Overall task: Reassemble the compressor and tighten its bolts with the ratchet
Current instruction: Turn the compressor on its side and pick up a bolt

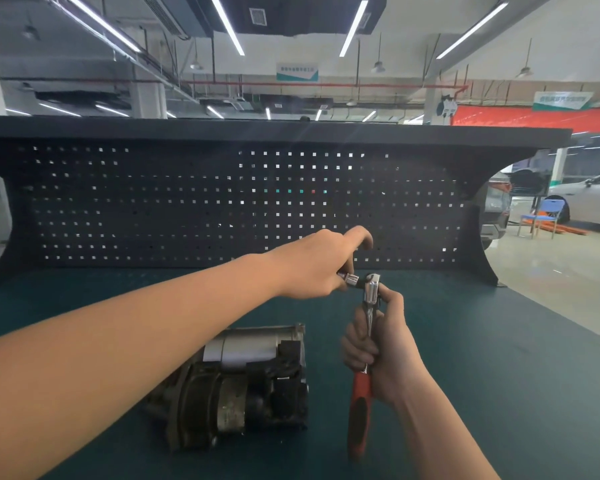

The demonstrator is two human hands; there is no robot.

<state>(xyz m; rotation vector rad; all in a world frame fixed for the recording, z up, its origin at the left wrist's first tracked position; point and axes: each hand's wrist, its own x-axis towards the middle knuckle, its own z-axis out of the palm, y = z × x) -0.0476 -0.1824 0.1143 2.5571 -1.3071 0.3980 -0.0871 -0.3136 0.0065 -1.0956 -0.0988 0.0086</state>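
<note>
1. While I watch through the head camera, I see the right hand (381, 344) wrapped around the metal shank of the ratchet (366, 344), fingers curled tight on it, just above the red grip.
2. The ratchet stands roughly upright; its chrome head sits above the right fingertips and its red handle hangs below the palm.
3. The left hand (316, 266) reaches across and pinches the socket (351, 280) between thumb and curled fingers, with the index finger lifted away from it.
4. The socket points sideways and meets the ratchet head, just right of the left fingertips.
5. The compressor (246, 382) lies on its side on the green bench top (499, 358), below the left hand and left of the right fingers, touched by neither hand.
6. A dark pegboard (187, 202) stands beyond both hands.
</note>
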